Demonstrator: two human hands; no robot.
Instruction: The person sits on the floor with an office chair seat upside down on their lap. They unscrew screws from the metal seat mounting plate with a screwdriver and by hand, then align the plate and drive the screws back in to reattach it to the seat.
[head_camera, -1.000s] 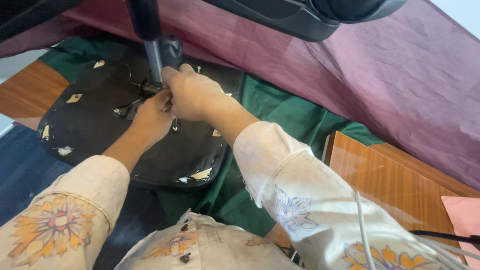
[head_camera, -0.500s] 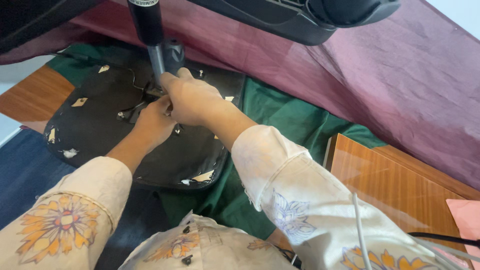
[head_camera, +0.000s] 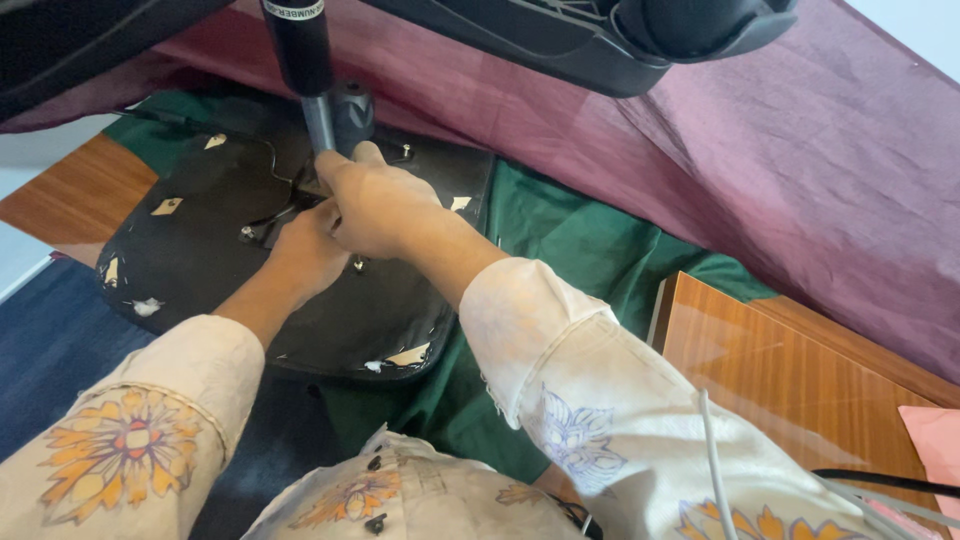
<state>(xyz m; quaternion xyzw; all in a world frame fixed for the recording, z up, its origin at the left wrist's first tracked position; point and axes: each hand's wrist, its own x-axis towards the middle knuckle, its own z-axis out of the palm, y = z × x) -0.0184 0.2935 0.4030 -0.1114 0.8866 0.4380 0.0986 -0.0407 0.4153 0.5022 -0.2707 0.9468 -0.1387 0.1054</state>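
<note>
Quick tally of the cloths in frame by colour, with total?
Maroon cloth: 1
Green cloth: 1
Total: 2
Both hands, left hand and right hand, rest on the black seat underside, which lies on the green one.

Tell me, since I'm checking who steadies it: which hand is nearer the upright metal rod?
Right. The right hand has its fingers at the base of the metal rod, apparently touching it. The left hand sits lower on the black seat underside, partly under the right.
</note>
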